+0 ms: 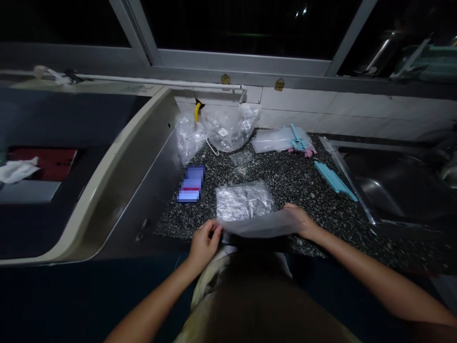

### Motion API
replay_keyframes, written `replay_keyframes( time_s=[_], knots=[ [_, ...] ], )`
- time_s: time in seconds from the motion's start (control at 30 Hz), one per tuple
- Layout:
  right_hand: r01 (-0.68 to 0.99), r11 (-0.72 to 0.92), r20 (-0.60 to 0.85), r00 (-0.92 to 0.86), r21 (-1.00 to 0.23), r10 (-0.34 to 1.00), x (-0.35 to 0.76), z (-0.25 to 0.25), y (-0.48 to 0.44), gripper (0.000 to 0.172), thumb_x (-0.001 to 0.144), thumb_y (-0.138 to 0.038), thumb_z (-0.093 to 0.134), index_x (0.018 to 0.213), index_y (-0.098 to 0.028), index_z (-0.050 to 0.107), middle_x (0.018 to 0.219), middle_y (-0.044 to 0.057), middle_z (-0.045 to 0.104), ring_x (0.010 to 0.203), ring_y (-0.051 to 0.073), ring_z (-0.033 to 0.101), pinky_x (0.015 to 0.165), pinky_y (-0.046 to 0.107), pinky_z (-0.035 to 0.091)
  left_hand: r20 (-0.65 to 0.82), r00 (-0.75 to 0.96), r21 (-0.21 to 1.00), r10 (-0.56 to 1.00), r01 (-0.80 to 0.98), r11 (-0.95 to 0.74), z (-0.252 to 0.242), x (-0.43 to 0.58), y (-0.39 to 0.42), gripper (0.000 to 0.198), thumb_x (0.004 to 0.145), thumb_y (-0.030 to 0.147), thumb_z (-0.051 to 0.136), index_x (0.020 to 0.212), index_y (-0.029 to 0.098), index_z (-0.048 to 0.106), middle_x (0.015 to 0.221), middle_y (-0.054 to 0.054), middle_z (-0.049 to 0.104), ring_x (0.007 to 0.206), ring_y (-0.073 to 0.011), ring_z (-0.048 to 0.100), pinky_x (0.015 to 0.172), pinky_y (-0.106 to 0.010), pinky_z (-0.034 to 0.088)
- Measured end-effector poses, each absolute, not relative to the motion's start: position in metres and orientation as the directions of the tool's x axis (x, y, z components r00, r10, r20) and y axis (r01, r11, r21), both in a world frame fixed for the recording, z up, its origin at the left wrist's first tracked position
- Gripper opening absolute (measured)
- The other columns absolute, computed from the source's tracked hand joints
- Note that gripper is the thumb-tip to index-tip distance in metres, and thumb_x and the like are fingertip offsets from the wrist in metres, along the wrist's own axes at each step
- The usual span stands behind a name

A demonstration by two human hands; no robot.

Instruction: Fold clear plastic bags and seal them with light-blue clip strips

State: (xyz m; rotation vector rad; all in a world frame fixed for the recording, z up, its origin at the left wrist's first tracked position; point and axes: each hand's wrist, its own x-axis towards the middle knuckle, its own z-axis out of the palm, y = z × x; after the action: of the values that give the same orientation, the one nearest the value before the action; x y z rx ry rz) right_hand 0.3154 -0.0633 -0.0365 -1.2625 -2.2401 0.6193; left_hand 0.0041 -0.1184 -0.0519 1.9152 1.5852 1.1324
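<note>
Between my two hands stretches a frosted, translucent plastic bag [260, 226], held near the counter's front edge. My left hand [206, 244] pinches its left end between thumb and fingers. At the other end, my right hand [300, 221] grips the bag, with some fingers hidden behind the plastic. Just beyond the bag, a clear, wrinkled plastic packet [244, 197] lies flat on the speckled black countertop [285, 186]. Its contents, if any, are hard to make out.
Left of the packet lies a phone [192, 183] with a lit, blurred screen. Crumpled clear bags [228, 128] sit against the wall. Frosted bags [273, 140] lie behind, with light-blue strips [334, 180] near the sink [389, 181]. A raised cream-edged panel [117, 152] borders the left.
</note>
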Motion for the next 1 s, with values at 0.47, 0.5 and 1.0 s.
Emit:
replay_keyframes(
  time_s=[0.47, 0.5, 1.0],
  knots=[
    [0.981, 0.043, -0.049, -0.053, -0.189, 0.997, 0.281, -0.009, -0.057, 0.033, 0.079, -0.042, 0.044, 0.054, -0.021, 0.051, 0.05, 0.0, 0.054, 0.05, 0.014, 0.049, 0.048, 0.023, 0.021, 0.277, -0.014, 0.678, 0.961, 0.712, -0.185, -0.041, 0.007, -0.098, 0.051, 0.08, 0.036, 0.049, 0.126, 0.018, 0.036, 0.071, 0.002, 0.059, 0.056, -0.0119, 0.054, 0.063, -0.026, 0.043],
    [0.983, 0.047, -0.041, -0.055, -0.175, 0.998, 0.282, -0.009, -0.056, 0.032, 0.08, -0.043, 0.044, 0.058, -0.021, 0.053, 0.051, 0.0, 0.055, 0.05, 0.015, 0.049, 0.048, 0.024, 0.021, 0.309, 0.021, 0.641, 0.951, 0.734, -0.225, -0.042, 0.004, -0.1, 0.047, 0.08, 0.037, 0.049, 0.122, 0.018, 0.042, 0.075, 0.0, 0.06, 0.059, -0.0129, 0.055, 0.066, -0.028, 0.044],
    [0.756, 0.654, 0.247, -0.631, -0.016, 0.735, 0.283, -0.015, -0.073, 0.023, 0.081, -0.034, 0.054, 0.095, -0.018, 0.063, 0.077, 0.006, 0.059, 0.074, 0.018, 0.046, 0.064, 0.03, 0.032, 0.502, 0.412, 0.23, 0.761, 0.784, -0.577, -0.04, 0.003, -0.101, 0.016, 0.079, 0.016, 0.047, 0.088, 0.017, 0.06, 0.097, -0.01, 0.058, 0.092, -0.0213, 0.051, 0.077, -0.036, 0.044]
  ],
)
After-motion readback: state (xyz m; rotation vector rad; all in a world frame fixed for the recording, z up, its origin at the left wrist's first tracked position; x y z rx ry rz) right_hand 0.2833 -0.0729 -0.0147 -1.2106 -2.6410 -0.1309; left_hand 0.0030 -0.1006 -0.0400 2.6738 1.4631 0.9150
